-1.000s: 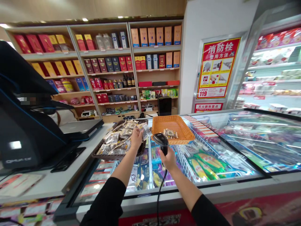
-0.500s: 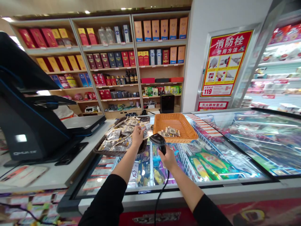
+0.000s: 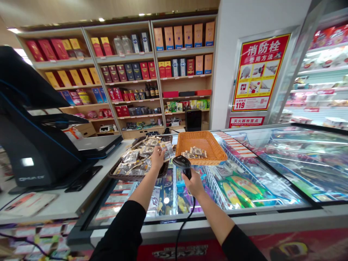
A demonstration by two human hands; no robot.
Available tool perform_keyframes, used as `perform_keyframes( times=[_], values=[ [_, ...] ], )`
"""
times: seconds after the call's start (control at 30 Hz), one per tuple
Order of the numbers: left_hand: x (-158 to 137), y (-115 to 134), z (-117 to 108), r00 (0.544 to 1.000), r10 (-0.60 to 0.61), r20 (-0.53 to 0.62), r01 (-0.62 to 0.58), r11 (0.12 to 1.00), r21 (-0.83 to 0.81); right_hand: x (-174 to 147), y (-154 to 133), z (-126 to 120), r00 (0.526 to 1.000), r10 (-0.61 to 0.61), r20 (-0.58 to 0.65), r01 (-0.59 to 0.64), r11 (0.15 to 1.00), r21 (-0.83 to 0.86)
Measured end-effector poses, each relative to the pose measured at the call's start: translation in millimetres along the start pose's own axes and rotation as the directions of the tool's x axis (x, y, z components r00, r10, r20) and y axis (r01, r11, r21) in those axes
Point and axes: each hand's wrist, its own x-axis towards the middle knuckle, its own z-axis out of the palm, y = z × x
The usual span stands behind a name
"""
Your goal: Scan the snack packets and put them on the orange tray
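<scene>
My right hand (image 3: 194,184) is wrapped around the handle of a black barcode scanner (image 3: 181,162), whose head points up and to the left. Its cable (image 3: 186,223) hangs down over the freezer's front edge. At the right side of a dark brown woven basket (image 3: 123,177), my left hand (image 3: 157,159) has its fingers closed on a small clear packet (image 3: 168,148). Many similar packets (image 3: 133,156) with beige labels fill that basket. To the right, an orange woven basket (image 3: 213,145) holds several packets (image 3: 196,152) near its front side.
Both baskets rest on a glass-topped chest freezer (image 3: 174,219) with frozen goods inside. On the left counter stand a black checkout scale (image 3: 35,145), its metal plate (image 3: 95,143) and a dark phone (image 3: 84,178). Shelves of boxed goods (image 3: 127,72) line the back wall.
The camera view has shifted slightly. My left hand has drawn back a little at the dark basket, fingers closed. My right hand keeps the scanner in nearly the same place.
</scene>
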Motion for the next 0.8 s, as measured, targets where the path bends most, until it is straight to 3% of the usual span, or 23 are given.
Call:
perform_keyframes(
  times=[0.37,0.53,0.67,0.8],
  values=[
    [3.0,-9.2,0.8,0.999,0.031,-0.007,-0.031,0.996,0.081,0.5,3.4,0.4,1.0,-0.022,0.01,0.022,0.999,-0.028],
    [-0.5,-0.7,-3.0,0.999,0.041,-0.015,-0.039,0.991,0.128,0.1,5.7,3.6,0.997,0.044,-0.056,-0.035,0.988,0.152],
    [-3.5,25.1,5.2,0.966,0.213,0.147,-0.25,0.914,0.32,7.0,5.9,3.9,0.948,0.234,-0.216,-0.131,0.905,0.404],
    [-7.3,45.7,48.8,0.836,0.366,0.408,-0.518,0.772,0.369,16.3,8.8,-0.6,0.861,0.34,-0.378,-0.114,0.854,0.508]
  ],
)
